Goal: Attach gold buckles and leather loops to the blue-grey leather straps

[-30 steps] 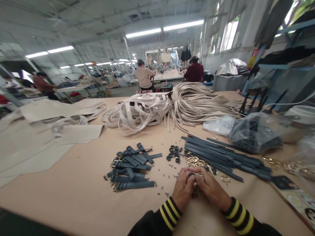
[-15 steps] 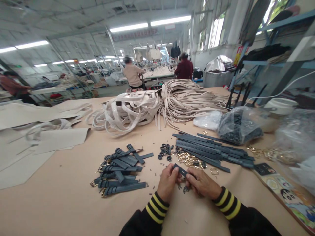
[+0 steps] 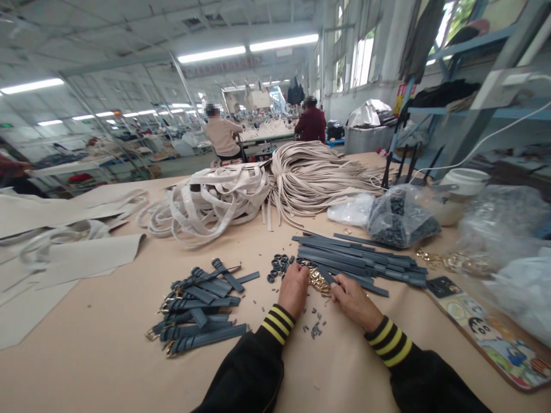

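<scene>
My right hand [image 3: 353, 299] pinches a short dark blue strap [image 3: 325, 275] between thumb and fingers. My left hand [image 3: 294, 290] is at the left edge of the pile of gold buckles [image 3: 318, 282], its fingers drawn together; whatever may be in them is hidden. Just left of those fingers lie small dark strap loops [image 3: 275, 267]. Beyond my right hand runs a stack of long dark blue strips [image 3: 365, 263]. Small dark offcuts [image 3: 316, 330] lie on the table below my hands. Off to the left sits a heap of straps with buckles fitted [image 3: 202, 304].
Coiled beige strips [image 3: 219, 201] and a tied beige bundle [image 3: 318, 178] lie at the back. Beige sheets [image 3: 86, 261] cover the left side. A patterned board [image 3: 495, 338], a clear bag of dark pieces [image 3: 400, 221] and a white tub [image 3: 465, 182] stand right. Two people sit farther off.
My left hand has let go of the strap and moved forward to the buckle pile. My right hand keeps the strap, now farther forward. The view has turned slightly right.
</scene>
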{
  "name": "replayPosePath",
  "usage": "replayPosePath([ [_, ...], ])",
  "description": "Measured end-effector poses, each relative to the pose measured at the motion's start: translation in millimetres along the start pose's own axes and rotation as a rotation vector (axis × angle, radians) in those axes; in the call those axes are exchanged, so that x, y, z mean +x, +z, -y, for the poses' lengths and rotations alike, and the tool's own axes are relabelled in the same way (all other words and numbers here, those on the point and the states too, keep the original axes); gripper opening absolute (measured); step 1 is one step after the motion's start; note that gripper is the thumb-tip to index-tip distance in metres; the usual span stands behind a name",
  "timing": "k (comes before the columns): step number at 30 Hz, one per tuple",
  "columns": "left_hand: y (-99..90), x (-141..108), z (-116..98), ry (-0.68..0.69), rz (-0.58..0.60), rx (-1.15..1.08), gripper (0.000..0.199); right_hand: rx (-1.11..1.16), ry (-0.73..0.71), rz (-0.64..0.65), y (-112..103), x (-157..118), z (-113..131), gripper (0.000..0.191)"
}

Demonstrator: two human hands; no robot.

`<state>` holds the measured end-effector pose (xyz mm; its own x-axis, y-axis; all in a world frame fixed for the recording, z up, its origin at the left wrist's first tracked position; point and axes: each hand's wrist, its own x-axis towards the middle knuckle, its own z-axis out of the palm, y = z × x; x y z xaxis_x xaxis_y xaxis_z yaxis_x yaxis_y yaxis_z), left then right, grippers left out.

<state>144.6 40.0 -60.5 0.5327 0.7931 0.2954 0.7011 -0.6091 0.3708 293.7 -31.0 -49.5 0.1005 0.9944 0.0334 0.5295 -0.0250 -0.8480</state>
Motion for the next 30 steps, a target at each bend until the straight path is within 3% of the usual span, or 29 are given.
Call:
replayPosePath([
  [6, -7.9, -5, 1, -0.026, 0.077, 0.0, 0.014, 0.063, -0.001, 0.031, 2, -2, 4, 0.015],
  [10, -15.7, -12, 1, -0.03, 0.034, -0.112, 0.012, 0.118, -0.071, 0.036, 1, -3, 8, 0.018],
  [14, -26.4, -23, -8, -0.129, -0.021, -0.466, 0.013, 0.157, -0.101, 0.051, 1, -3, 11, 0.019],
  [18, -26.7, -34, -19, -0.289, 0.143, -0.963, 0.014, 0.227, -0.09, 0.102, 3, -4, 11, 0.018],
  [20, -21.6, -38, -21, -0.362, 0.182, -1.073, 0.017, 0.264, -0.068, 0.135, 5, -5, 10, 0.018],
  [26, -7.6, -45, -20, -0.358, 0.052, -0.952, 0.015, 0.252, -0.058, 0.159, 7, -5, 8, 0.022],
  [30, -7.4, -45, -24, -0.42, 0.099, -1.073, 0.019, 0.226, -0.057, 0.197, 8, -4, 8, 0.021],
])
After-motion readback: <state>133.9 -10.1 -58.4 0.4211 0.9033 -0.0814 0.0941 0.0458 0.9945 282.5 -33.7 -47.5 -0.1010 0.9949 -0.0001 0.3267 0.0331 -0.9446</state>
